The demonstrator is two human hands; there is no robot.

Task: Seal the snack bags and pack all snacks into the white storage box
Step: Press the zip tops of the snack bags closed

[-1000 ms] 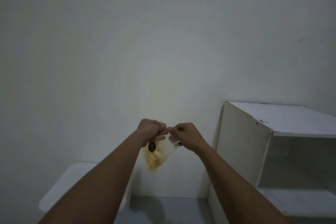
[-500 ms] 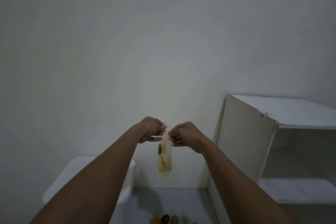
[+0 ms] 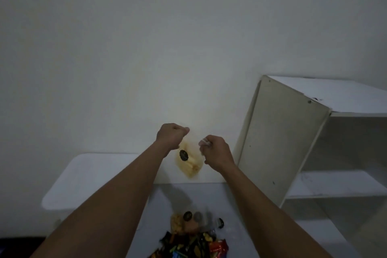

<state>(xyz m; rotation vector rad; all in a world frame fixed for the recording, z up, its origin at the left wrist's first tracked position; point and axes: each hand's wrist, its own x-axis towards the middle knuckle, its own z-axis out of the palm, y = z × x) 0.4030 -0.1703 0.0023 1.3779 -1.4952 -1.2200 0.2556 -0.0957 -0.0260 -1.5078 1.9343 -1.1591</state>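
Holds a clear snack bag [image 3: 188, 162] up in the air, to the right of the white storage box [image 3: 100, 174] and higher than its flat top. Pinches the bag's top edge at both ends. At the corner nearer the box, with the left hand [image 3: 170, 137], fingers [image 3: 184, 131] curled tight and thumb pressed against them. At the corner farther from the box, with the right hand [image 3: 215, 152], fingers [image 3: 206, 142] curled as well, a scrap of clear plastic showing at their tips. Hands a little apart, not touching, the left one higher than the right, the bag's mouth slanting down away from the box. Cannot tell whether the mouth is sealed: too blurred.

Inside the bag, pale yellow snack pieces [image 3: 192, 168] gathered at the bottom; on its face, a round black sticker [image 3: 183, 155].

Left forearm [image 3: 125, 195] crossing in front of the box's right edge.

To the right of the box and below the hanging bag, on the grey worktop [image 3: 240, 201]: a pile of snacks [image 3: 192, 236], with clear bags bearing round black stickers on its far side and dark, red and yellow wrappers on its near side, partly cut off at the bottom of the view.

Well to the right of the box, past the bag and the pile: a white shelf unit [image 3: 280, 142], open-fronted, with shelves showing. Behind the box, bag and shelf unit: a plain pale wall [image 3: 146, 48].
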